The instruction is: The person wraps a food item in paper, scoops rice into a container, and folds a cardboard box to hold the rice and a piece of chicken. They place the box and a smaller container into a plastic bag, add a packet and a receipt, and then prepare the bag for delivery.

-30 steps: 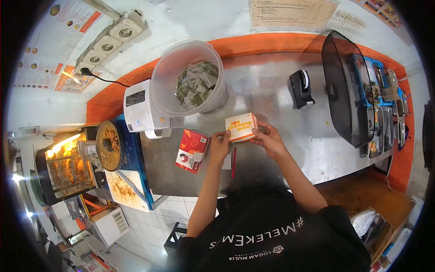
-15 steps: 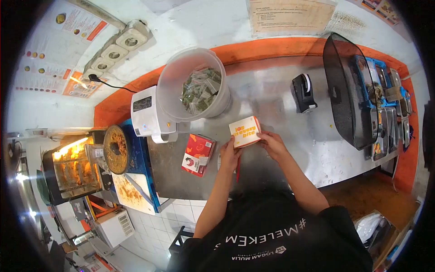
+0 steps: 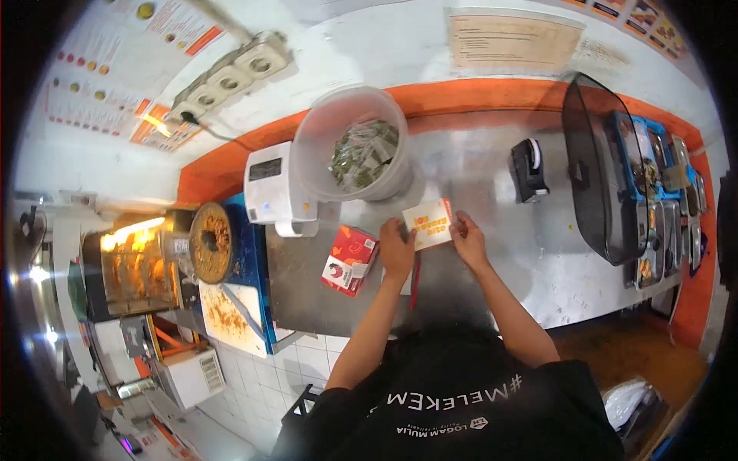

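Observation:
A white and orange cardboard food box (image 3: 428, 224) with yellow and red lettering is held level above the steel counter, between my two hands. My left hand (image 3: 397, 252) grips its left edge with bent fingers. At the opposite edge my right hand (image 3: 469, 242) is closed against the box's side, its fingertips partly hidden. To the left of my left hand lies a red cardboard box (image 3: 350, 260) with a white label. Below the held box, a thin red stick-like item (image 3: 416, 283) lies by my left wrist.
A clear tub (image 3: 311, 146) of small green-filled packets stands behind, beside a white label printer (image 3: 270, 192). Right are a black tape dispenser (image 3: 529, 170) and a dark mesh cover (image 3: 603, 169). A knife (image 3: 244, 311) lies on a stained cutting board (image 3: 223, 326) near a lit oven (image 3: 138, 269).
The camera view has shifted, so the counter items appear farther right and slightly lower. The box has turned a little between my hands, and my right-hand fingers have moved along its right edge.

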`<state>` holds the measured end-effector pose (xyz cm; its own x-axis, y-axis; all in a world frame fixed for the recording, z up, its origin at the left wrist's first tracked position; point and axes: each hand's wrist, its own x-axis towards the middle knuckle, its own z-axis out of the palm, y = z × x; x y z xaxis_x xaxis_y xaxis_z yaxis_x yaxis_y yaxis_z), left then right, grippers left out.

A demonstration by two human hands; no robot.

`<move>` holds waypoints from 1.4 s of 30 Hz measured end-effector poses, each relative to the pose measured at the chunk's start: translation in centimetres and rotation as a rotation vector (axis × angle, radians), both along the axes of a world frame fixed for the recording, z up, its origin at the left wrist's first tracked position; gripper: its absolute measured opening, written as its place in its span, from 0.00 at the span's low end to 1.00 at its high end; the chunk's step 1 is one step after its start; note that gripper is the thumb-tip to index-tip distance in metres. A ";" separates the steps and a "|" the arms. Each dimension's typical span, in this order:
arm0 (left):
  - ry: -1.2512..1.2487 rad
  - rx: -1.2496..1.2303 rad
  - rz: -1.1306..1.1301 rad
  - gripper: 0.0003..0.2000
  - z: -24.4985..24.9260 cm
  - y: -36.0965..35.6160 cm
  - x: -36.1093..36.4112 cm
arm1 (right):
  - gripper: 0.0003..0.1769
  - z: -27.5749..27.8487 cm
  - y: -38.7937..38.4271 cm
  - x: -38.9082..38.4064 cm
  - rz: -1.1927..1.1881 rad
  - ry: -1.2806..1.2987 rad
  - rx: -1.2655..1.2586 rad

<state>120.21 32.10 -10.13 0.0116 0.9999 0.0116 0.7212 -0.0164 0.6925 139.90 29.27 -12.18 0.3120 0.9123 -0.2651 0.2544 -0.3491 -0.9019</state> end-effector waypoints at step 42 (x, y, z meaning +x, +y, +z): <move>-0.065 0.316 -0.286 0.11 6.1 7.5 -40.8 | 0.13 1.7 8.2 -43.9 0.080 0.461 -0.035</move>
<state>79.43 39.64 -4.03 0.2772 0.9038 0.3262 0.6119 -0.4278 0.6652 96.03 37.44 -10.46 0.0833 0.9166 -0.3910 -0.1426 -0.3773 -0.9150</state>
